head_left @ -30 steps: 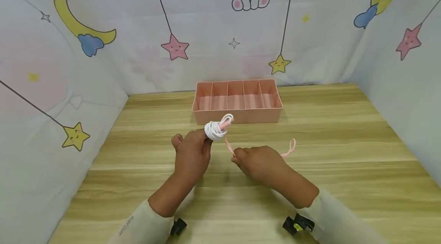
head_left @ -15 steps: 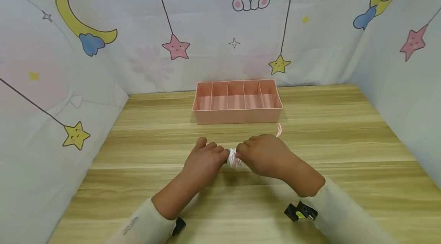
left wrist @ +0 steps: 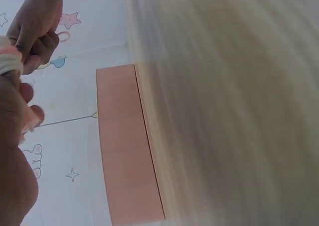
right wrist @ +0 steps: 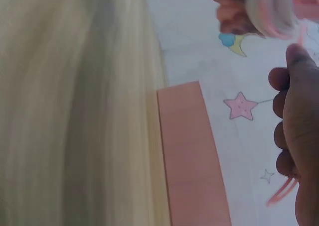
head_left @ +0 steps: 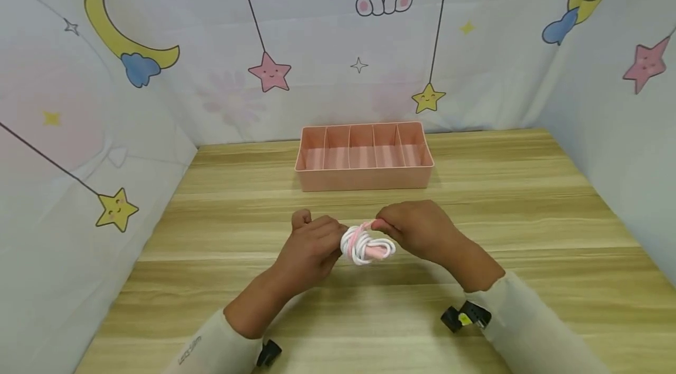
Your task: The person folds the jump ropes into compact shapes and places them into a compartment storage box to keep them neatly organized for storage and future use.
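Note:
A bundle of white cord (head_left: 362, 258), wound in several turns with a pink piece (head_left: 375, 252) poking out of it, is held over the table by my left hand (head_left: 308, 250). One white loop sticks out on its right side. A thin pink cord (head_left: 364, 226) wraps across the turns and runs to my right hand (head_left: 422, 230), which pinches it between thumb and fingers. In the right wrist view, a pink loop (right wrist: 282, 192) hangs out below that hand's curled fingers. The left wrist view shows only part of the bundle (left wrist: 10, 61) at its edge.
Behind the hands, a pink box (head_left: 364, 179) with several compartments stands on the wood-grain table (head_left: 237, 186). White cloth walls (head_left: 327, 39) printed with stars and moons enclose the back and sides.
The bundle came down and nearer, past the space before the box. My right hand met it half a second ago and has since pulled away right, with the pink cord now across the turns.

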{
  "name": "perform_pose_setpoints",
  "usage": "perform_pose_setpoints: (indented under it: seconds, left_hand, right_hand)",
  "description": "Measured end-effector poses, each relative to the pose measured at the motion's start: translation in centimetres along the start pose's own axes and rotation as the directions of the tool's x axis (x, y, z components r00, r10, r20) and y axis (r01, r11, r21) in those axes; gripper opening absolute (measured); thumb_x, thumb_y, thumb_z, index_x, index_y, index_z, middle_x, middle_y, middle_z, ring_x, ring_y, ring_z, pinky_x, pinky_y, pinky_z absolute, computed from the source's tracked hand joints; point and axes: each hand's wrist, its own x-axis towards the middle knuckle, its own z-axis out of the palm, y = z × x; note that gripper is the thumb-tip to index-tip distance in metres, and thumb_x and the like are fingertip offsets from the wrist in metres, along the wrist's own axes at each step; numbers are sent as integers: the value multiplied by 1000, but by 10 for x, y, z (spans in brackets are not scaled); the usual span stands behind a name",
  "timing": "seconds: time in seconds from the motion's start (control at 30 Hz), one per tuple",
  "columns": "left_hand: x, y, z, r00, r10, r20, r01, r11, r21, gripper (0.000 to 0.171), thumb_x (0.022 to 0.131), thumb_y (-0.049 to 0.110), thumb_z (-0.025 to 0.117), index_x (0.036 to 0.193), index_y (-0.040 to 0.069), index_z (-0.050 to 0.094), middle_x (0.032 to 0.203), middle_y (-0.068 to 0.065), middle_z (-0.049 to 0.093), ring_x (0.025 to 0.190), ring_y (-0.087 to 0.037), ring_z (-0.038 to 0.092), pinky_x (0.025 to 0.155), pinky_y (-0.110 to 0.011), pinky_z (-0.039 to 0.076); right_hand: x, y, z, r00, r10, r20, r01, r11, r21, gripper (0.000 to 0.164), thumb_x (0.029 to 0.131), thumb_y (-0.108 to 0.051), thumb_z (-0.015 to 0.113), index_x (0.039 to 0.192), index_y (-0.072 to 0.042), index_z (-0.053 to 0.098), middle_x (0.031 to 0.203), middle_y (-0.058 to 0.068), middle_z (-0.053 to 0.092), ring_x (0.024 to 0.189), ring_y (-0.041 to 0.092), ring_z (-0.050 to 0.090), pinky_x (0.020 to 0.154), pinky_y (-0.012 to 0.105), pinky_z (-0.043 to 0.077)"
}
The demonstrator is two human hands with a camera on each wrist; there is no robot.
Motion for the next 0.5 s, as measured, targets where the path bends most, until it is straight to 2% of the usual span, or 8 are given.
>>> perform_pose_setpoints:
  seconds: [0.1, 0.17, 0.23, 0.3, 0.4, 0.5]
  left_hand:
    - [1, 3, 1, 991, -78, -106, 77, 997, -15, 12, 90, 9, 75, 98, 16, 69, 91, 7, 70, 85, -15, 62, 76, -47, 23]
    - [2, 5, 3, 977, -152, -151, 153, 988, -2, 10, 91, 9, 74, 97, 16, 70, 90, 6, 70, 84, -15, 63, 77, -47, 22]
    - [2, 9, 5, 960, -220, -173, 228, 973, 23, 7, 92, 11, 73, 96, 16, 71, 89, 6, 71, 83, -15, 64, 77, -47, 23]
    - [4, 13, 6, 935, -308, -175, 320, 946, 48, 5, 92, 13, 74, 94, 16, 70, 87, 6, 70, 80, -15, 63, 77, -47, 23]
    - [8, 18, 6, 896, -420, -143, 436, 893, 107, 5, 93, 16, 75, 93, 19, 71, 81, 6, 69, 73, -14, 61, 77, -46, 25]
    - [13, 22, 5, 859, -508, -65, 509, 835, 208, 7, 92, 19, 76, 95, 25, 72, 75, 7, 67, 66, -14, 57, 76, -45, 26]
  right_hand:
    - [-6, -8, 7, 1000, 25, -9, -25, 999, -30, 10, 93, -22, 76, 94, -15, 69, 77, -7, 68, 66, 11, 64, 57, 33, 51]
    - [-8, -15, 11, 999, 29, -14, -30, 997, -72, 13, 91, -18, 77, 97, -13, 67, 77, -4, 69, 65, 13, 65, 54, 34, 51]
    - [-7, -23, 14, 999, 32, -21, -34, 992, -119, 14, 95, -20, 74, 97, -11, 64, 72, -3, 65, 60, 15, 63, 50, 35, 49]
    - [-5, -30, 15, 999, 35, -22, -38, 988, -152, 14, 98, -20, 69, 95, -9, 60, 66, -2, 58, 55, 16, 58, 46, 36, 46]
    - [-3, -38, 15, 999, 39, -4, -39, 984, -176, 13, 98, -17, 66, 91, -9, 58, 62, -3, 51, 52, 15, 51, 44, 34, 42]
    - [-2, -44, 12, 999, 31, 43, -22, 981, -191, 15, 93, -13, 67, 85, -10, 54, 60, -5, 45, 50, 14, 46, 44, 31, 38]
